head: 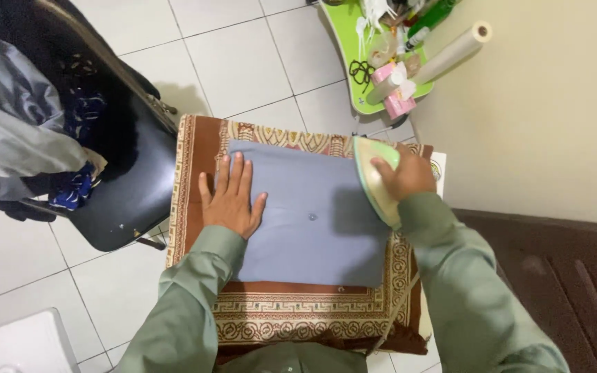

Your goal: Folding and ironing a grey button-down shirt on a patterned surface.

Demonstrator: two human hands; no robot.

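Observation:
A folded grey-blue garment [312, 214] with small buttons lies flat on a brown patterned rug [278, 318] spread as an ironing pad. My left hand [231, 197] rests palm down with fingers spread on the garment's left edge. My right hand [403, 174] grips the handle of a pale green clothes iron [374, 181], which stands tilted on the garment's right edge. Both arms wear green sleeves.
A dark chair [122, 186] draped with grey and blue clothes stands at the left. A green tray table [354, 65] with a paper roll, pink items and bottles sits at the back right by a cream wall. The floor is white tile; a dark mat lies at the right.

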